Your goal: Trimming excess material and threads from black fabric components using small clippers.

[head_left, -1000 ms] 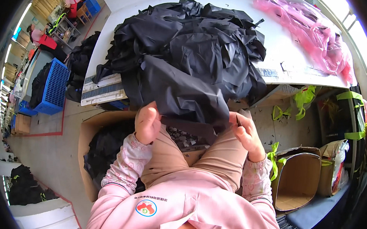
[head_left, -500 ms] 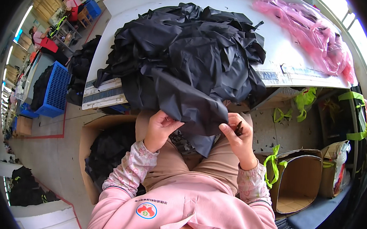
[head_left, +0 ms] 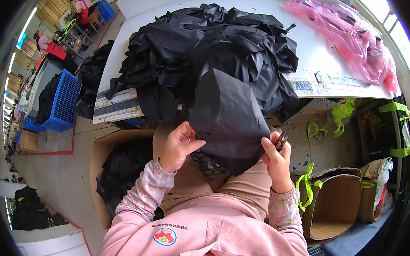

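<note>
fingers (head_left: pixel 192 145) of the left hand (head_left: pixel 179 145) curl shut on the near left edge of the black cloth (head_left: pixel 227 115), thumb on top. the right hand (head_left: pixel 275 156) pinches the cloth's right edge while also keeping a small dark snip-like tool (head_left: pixel 280 139) closed in its fingers; its blades are too small to read. the cloth hangs between the hands over the lap, its far end running up into the black pile (head_left: pixel 210 48) on the white table (head_left: pixel 312 64). judging from this, the piece wants to be held taut and flat, both edges level, so any loose thread shows against the dark weave. keep the tool's tip turned away from the fabric and the left fingers. pull gently, or the pile may drag off toward the box (head_left: pixel 117 179) below.
</note>
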Demonstrator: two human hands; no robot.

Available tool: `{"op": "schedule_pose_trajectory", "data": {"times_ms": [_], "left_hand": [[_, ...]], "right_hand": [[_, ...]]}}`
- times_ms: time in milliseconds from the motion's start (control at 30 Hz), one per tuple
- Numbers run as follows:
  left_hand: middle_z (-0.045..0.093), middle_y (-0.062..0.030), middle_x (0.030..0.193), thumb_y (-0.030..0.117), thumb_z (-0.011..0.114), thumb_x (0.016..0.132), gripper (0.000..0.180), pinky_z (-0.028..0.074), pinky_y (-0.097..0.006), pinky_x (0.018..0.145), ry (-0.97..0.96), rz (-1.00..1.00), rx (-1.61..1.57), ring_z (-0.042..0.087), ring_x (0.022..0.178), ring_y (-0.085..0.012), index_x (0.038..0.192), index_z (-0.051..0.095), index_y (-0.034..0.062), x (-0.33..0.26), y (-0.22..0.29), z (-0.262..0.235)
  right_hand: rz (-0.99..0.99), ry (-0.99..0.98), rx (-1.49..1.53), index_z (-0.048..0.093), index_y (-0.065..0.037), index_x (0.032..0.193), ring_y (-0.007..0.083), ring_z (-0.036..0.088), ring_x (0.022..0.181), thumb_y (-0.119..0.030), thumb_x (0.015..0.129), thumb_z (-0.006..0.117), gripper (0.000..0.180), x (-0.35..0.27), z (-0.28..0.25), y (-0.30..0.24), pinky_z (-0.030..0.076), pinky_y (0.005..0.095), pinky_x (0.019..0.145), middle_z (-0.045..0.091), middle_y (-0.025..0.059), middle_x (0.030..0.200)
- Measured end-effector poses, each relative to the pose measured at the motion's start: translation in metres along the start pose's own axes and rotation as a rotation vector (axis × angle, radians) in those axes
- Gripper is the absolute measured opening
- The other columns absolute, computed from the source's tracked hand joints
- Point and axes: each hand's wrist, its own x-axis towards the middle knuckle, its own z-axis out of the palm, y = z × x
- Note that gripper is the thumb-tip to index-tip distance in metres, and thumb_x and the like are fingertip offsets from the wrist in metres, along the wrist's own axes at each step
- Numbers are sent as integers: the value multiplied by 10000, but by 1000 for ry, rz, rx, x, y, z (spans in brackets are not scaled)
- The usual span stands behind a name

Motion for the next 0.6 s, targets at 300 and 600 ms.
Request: {"op": "schedule_pose_trajectory", "data": {"times_ms": [300,600], "left_hand": [[607,16,912,-94,703,775,258,481,-218,806,-41,-26,1,570,834,-61,930,574,66,-3,-1,1],[605,4,917,-90,702,783,293,484,-203,780,-23,4,-31,572,832,-56,939,525,83,-4,-21,-5]], "right_hand": [[16,43,-3,501,-109,714,6,374,462,-191,923,632,259,-3,-4,3,262,191,421,438,-89,570],[-30,121,-156,576,-52,820,7,383,542,-124,914,641,135,0,-9,23,294,178,475,514,-58,683]]}}
